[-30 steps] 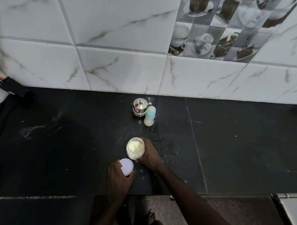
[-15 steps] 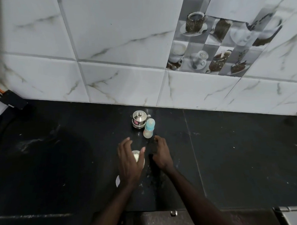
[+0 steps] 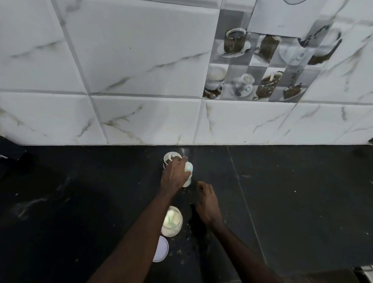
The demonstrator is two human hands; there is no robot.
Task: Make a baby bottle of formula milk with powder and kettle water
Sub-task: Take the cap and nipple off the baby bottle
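- Tiled wall (image 3: 136,58): white marble-look tiles, w/ a panel of coffee-cup picture tiles (image 3: 261,69) upper right.
- Worktop (image 3: 299,201): black stone, pale specks and smears, runs along foot of wall.
- Left hand (image 3: 175,175): arm reaches fwd past the jar; fingers wrapped round the baby bottle, closed on it.
- Right hand (image 3: 206,204): low over worktop just right of the jar, fingers loosely curled, holding nothing that can be seen.
- Black block w/ orange lead (image 3: 8,147): far left edge, at wall foot.
- Powder jar (image 3: 172,222): open, pale powder inside, a greenish scoop in it; stands on worktop betw. the two forearms.
- Jar lid (image 3: 162,249): white, flat on worktop, just near side of jar, part-hidden by left forearm.
- Kettle (image 3: 171,157): small, steel, lidded, close to wall; left knuckles overlap it.
- Baby bottle (image 3: 188,173): whitish body, bluish cap, upright or nearly, just right of kettle, in left hand; touching worktop or lifted, can't tell.
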